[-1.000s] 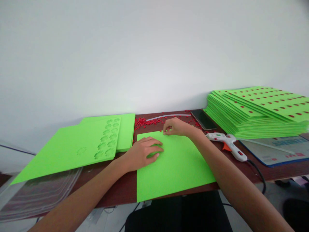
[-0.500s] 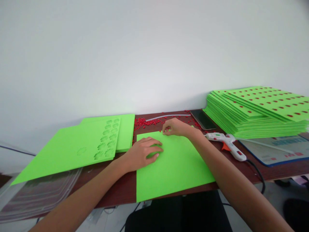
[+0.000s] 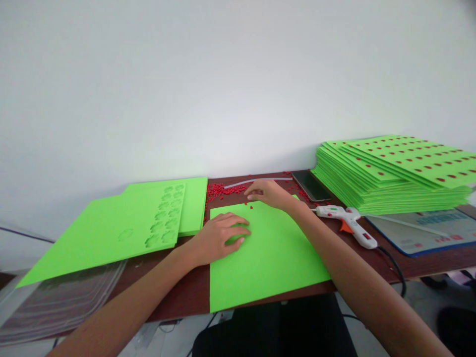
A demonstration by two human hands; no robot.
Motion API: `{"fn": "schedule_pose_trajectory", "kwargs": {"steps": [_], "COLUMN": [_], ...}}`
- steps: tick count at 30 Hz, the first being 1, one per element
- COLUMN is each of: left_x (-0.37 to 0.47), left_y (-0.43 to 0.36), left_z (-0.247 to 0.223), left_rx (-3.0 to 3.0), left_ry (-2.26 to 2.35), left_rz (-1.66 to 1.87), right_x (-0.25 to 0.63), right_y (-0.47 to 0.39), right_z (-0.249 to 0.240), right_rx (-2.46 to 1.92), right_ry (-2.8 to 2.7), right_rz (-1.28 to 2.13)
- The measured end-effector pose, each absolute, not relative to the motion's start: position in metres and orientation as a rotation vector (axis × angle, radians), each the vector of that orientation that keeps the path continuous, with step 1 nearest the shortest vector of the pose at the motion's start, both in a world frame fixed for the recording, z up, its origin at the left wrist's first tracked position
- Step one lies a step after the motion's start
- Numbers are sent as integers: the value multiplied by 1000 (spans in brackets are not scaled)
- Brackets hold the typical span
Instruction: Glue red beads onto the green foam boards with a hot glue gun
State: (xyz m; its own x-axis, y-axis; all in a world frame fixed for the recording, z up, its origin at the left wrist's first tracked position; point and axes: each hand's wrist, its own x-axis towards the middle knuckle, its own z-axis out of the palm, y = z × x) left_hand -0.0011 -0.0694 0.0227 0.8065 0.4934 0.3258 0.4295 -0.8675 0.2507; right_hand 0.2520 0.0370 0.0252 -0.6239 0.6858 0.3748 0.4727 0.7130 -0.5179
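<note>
A bright green sheet [image 3: 267, 258] lies on the table in front of me. My left hand [image 3: 221, 235] rests flat on its left part, fingers spread, holding nothing. Over the sheet's far edge hovers my right hand [image 3: 268, 193], fingers bent and slightly apart, with nothing visible in them. Just below its fingertips a small red piece [image 3: 251, 208] sits on the sheet, and another lies close by at the edge. Beyond the hand, a scatter of loose red pieces [image 3: 215, 190] covers the tabletop. To the right of the sheet lies a white glue gun [image 3: 347, 220] with an orange trigger.
Green sheets with cut flower shapes [image 3: 111, 228] overlap another green stack [image 3: 195, 206] on the left. At right stands a tall stack of green sheets [image 3: 372, 183] bearing red dots. A phone [image 3: 311, 185], a clear glue stick [image 3: 260, 180] and a blue-edged board [image 3: 416, 235] lie about.
My right hand has moved slightly up and left off the sheet's far edge, its pinch loosened. A red piece now shows on the sheet there. The left hand stays put.
</note>
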Motion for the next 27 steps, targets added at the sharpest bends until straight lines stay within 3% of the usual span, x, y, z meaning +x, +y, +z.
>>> {"fn": "schedule_pose_trajectory", "kwargs": {"steps": [12,27], "left_x": [-2,-2], "left_y": [-69,-69], "left_z": [21,21], "left_rx": [2832,2839], "left_ry": [736,733], "left_rz": [573,571], "right_x": [244,248], "right_y": [35,32], "right_z": [18,21], "right_rx": [-860,-790], "right_ry": [-2452,-2492], "right_rz": [358,438]}}
